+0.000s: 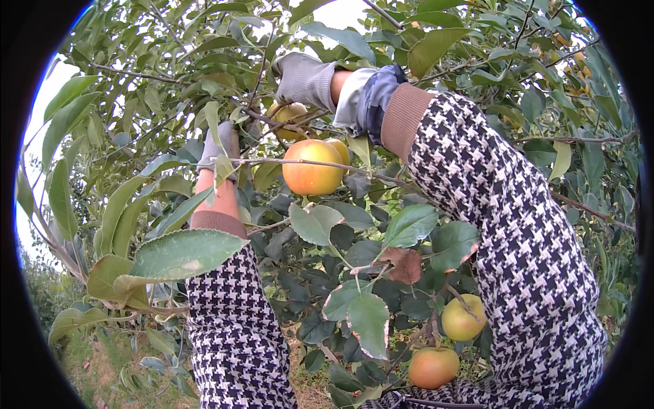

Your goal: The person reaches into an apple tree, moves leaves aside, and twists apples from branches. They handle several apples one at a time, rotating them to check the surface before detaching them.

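Note:
Both my hands wear grey knit gloves and reach into the leafy branches of an apple tree. My right hand (304, 80) is bent at the wrist just above a yellow apple (287, 120), which twigs partly cover. Its fingers are turned away from view, so a grip cannot be made out. To the left and a little lower, my left hand (220, 144) is raised beside the same cluster, its fingers hidden among leaves and twigs. Below the hands hangs a larger red-and-yellow apple (313, 174), with another yellow apple (338, 151) partly behind it.
A thin bare branch (388, 178) crosses in front of the large apple. Lower right, a yellow-green apple (464, 318) and a reddish apple (434, 368) hang near my right sleeve (528, 238). Broad leaves (187, 254) overlap my left forearm. Grassy ground (102, 371) shows at lower left.

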A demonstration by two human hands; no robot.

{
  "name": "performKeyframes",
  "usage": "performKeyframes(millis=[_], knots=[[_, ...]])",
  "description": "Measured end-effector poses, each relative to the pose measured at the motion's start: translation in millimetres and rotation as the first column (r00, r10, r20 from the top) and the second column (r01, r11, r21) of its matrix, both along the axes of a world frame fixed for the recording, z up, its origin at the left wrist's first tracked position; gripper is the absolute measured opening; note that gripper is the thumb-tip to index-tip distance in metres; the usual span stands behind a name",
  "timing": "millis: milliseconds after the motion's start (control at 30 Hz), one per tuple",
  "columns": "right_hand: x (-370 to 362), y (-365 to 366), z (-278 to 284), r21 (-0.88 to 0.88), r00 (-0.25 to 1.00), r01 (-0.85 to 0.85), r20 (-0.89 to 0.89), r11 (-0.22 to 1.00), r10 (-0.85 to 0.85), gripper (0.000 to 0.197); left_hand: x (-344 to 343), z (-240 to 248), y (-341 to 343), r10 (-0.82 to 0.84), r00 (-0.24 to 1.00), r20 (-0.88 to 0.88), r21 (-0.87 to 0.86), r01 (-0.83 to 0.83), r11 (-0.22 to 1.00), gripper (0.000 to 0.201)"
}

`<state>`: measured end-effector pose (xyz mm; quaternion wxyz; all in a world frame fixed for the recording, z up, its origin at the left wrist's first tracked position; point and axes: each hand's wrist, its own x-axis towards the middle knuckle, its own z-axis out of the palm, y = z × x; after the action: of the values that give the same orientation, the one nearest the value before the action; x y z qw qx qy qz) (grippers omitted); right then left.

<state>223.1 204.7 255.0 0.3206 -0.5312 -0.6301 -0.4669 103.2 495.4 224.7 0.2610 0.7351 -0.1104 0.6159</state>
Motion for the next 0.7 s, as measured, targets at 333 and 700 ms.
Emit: performKeyframes(millis=[333, 700], knots=[[-3.9, -8.0, -9.3, -0.092, 0.985, 0.174, 0.007, 0.981, -0.174, 0.035, 4.1, -33.5, -58.7, 0.026, 0.999, -0.034, -0.206, -0.032, 0.978, 0.024], [12.2, 31.2, 4.9, -0.153, 0.987, -0.146, 0.038, 0.977, 0.153, 0.042, 18.8, -49.0, -94.3, 0.057, 0.995, 0.084, -0.263, -0.034, 0.964, 0.023]])
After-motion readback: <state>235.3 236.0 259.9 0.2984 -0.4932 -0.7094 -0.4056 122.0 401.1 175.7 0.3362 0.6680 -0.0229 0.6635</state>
